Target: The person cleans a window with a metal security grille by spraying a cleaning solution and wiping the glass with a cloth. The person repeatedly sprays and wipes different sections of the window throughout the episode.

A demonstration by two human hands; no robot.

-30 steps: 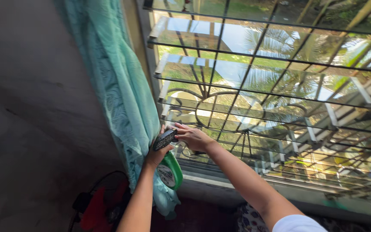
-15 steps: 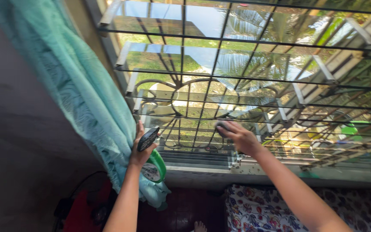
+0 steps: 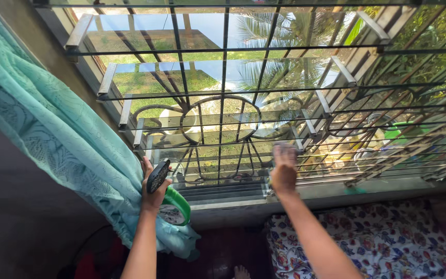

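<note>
My left hand [image 3: 153, 190] grips a spray bottle by its dark trigger head [image 3: 158, 176]; the bottle's green and white body [image 3: 174, 206] hangs below the hand, right beside the teal curtain [image 3: 63, 139]. My right hand [image 3: 285, 170] is raised against the lower glass louvres [image 3: 223, 129] of the window, fingers pressed on a small greyish cloth [image 3: 285, 150] at its fingertips. A black metal grille with a round ornament [image 3: 220, 124] stands in front of the louvres, between my two hands.
The window sill [image 3: 305, 194] runs below my hands. A flower-patterned fabric surface [image 3: 383, 243] lies at lower right. The dark wall [image 3: 21, 206] is at left behind the curtain. A bare foot [image 3: 240, 272] shows on the dark floor. Palm trees and grass lie outside.
My right hand left the spray bottle and moved right to the louvres with the cloth. The view shifted right; my left hand kept hold of the bottle.
</note>
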